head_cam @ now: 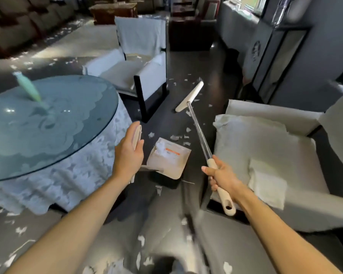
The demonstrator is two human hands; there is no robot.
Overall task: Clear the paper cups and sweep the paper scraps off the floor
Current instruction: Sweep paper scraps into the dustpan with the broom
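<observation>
My right hand (223,177) grips the beige handle of a broom (198,123), whose white head rests on the dark floor ahead among paper scraps (174,137). My left hand (128,152) holds the upright beige handle of a dustpan (169,158). The pan sits low between my hands and carries crumpled white paper. More scraps lie scattered on the floor near my feet and by the far chair. No paper cup shows in view.
A round glass-topped table (48,123) with a white cloth stands at left, a green object on it. White armchairs stand ahead (131,70) and at right (265,155). Dark floor runs between them. Sofas and wooden tables fill the background.
</observation>
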